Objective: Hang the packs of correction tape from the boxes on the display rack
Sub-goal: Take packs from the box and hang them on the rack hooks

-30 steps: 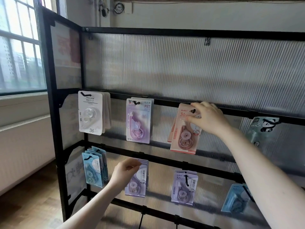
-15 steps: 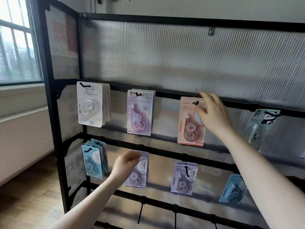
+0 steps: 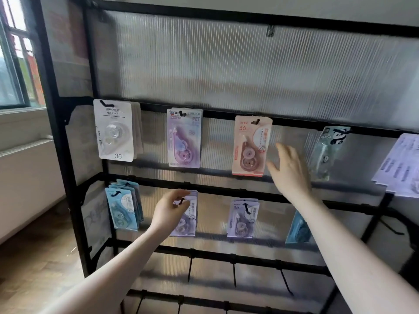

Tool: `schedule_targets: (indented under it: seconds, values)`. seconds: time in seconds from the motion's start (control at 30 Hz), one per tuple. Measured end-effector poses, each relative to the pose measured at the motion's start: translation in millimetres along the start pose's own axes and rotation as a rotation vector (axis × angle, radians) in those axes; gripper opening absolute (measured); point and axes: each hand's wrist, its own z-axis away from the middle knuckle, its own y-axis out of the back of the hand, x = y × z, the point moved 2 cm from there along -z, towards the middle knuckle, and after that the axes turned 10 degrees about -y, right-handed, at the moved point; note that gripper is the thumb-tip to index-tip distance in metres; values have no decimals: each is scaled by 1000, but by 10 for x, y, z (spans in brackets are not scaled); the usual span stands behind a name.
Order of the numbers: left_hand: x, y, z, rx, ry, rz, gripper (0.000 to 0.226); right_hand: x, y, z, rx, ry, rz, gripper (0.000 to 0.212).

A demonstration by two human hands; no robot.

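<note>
The right hand (image 3: 289, 171) is open with fingers spread, just beside the pink pack (image 3: 250, 146) at its 4 o'clock and not touching it; that pack hangs from its hook on the upper rail of the display rack (image 3: 68, 177). The left hand (image 3: 170, 211) pinches the top of the lilac pack (image 3: 189, 219) at its hook on the middle rail, at 7 o'clock from the pink pack. Whether the hang hole has fully seated on the hook cannot be told, as the fingers cover it. Risk: if the pinch opens before the hole passes the hook tip, the lilac pack will likely drop to the floor. Pushing at an angle may tear the card hole or dislodge the packs already stacked behind it.
</note>
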Motion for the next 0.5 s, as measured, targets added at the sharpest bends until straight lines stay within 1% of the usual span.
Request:
schedule_targets:
  seconds: [0.27,0.37,0.5]
  values:
    - [252,-147,311,14,-31,-161,25,378,-132,478,-147,-16,67,49]
    - [342,-314,445,19,-36,-214,26,618,-201,652,-211,-25,81,50]
    - [415,-643,663,9,5,-256,27,1053,-261,887,-279,-43,77,50]
